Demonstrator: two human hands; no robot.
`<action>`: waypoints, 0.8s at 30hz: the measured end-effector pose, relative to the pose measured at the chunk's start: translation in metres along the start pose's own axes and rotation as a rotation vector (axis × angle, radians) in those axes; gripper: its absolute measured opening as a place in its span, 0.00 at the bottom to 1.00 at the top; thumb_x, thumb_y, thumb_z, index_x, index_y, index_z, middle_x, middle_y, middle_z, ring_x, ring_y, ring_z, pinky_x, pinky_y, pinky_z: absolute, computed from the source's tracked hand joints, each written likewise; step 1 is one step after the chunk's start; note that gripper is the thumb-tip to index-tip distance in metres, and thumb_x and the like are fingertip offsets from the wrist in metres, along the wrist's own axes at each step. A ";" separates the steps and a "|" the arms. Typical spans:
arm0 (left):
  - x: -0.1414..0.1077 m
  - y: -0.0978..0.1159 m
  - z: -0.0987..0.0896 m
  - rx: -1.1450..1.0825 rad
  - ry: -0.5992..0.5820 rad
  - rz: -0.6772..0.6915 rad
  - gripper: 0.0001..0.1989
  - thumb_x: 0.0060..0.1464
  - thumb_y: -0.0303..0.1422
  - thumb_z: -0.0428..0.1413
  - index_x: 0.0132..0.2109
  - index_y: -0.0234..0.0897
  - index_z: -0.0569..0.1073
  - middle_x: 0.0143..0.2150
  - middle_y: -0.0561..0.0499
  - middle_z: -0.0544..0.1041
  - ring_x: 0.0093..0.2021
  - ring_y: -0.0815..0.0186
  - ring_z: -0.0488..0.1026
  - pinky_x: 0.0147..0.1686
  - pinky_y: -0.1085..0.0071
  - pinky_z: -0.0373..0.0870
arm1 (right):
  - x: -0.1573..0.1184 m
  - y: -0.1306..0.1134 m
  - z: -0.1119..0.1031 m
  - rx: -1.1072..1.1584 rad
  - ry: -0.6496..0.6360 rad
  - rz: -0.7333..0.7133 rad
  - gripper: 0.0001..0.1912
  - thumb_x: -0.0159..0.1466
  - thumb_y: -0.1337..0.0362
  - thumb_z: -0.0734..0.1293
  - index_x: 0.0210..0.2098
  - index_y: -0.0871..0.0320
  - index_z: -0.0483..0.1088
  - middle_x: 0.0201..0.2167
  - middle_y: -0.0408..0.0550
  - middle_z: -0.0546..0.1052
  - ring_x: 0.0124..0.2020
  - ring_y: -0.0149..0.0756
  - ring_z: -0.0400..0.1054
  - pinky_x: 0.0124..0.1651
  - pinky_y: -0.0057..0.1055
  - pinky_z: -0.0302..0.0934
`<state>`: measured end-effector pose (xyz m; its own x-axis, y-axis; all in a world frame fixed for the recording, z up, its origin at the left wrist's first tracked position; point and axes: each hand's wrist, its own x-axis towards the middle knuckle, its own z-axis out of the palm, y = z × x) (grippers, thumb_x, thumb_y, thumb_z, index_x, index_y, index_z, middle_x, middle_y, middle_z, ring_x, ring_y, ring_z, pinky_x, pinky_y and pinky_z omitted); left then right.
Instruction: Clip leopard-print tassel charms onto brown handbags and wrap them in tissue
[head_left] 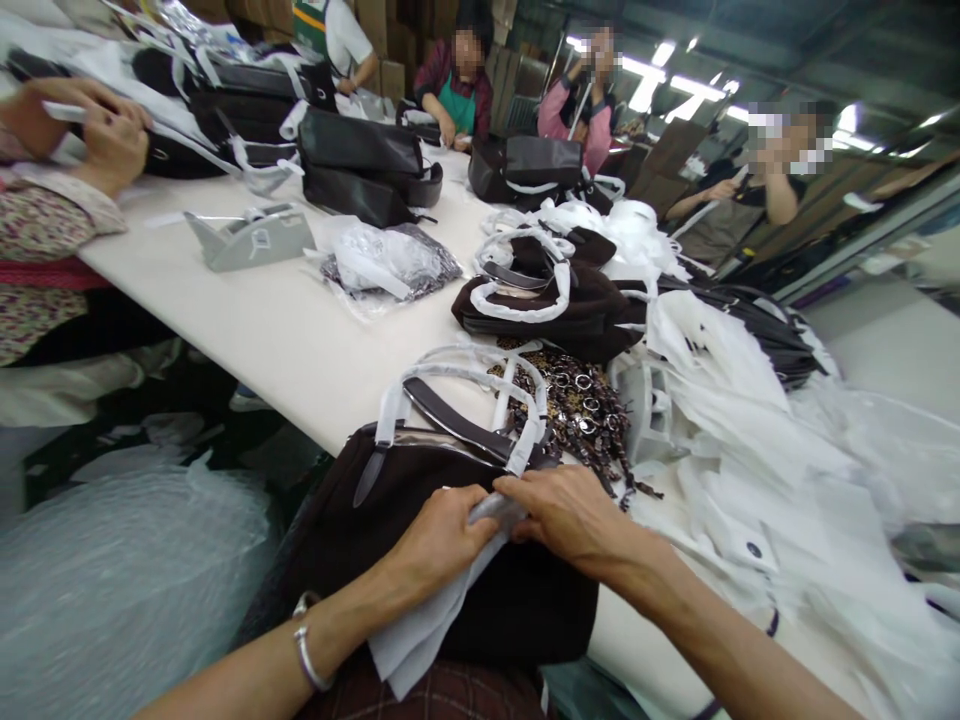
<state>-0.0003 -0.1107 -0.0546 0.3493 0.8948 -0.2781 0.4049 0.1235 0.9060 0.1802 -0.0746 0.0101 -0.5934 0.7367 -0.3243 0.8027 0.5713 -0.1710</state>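
Note:
A dark brown handbag [540,590] leans at the table's near edge, its zip top partly open with pale lining showing. White wrapping covers its raised handles [457,365]. Over the front of the bag, my left hand [448,525] and my right hand [562,510] pinch a strip of white tissue paper [431,625] between thumbs and fingers, close to the base of the right handle. The lower end of the paper hangs loose across the bag. What lies under the folded paper at my fingertips is hidden.
Beyond the bag lie a heap of beaded charms with rings [585,400] and another wrapped handbag [562,310]. White sheets [735,430] cover the right side. A tape dispenser [259,240] stands left. Bubble wrap [135,590] fills the lower left. Several co-workers surround the table [247,320].

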 end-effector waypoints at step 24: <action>-0.027 -0.014 -0.015 -0.495 -0.176 -0.161 0.25 0.57 0.51 0.52 0.49 0.34 0.72 0.30 0.54 0.72 0.23 0.73 0.62 0.22 0.77 0.58 | -0.049 -0.044 0.043 1.644 -0.257 0.472 0.23 0.59 0.44 0.67 0.37 0.61 0.69 0.35 0.51 0.79 0.18 0.27 0.70 0.15 0.20 0.61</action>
<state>-0.0281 -0.1300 -0.0553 0.4687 0.7679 -0.4366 0.0336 0.4784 0.8775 0.1760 -0.1514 -0.0065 -0.4154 0.5530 -0.7222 0.2031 -0.7175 -0.6662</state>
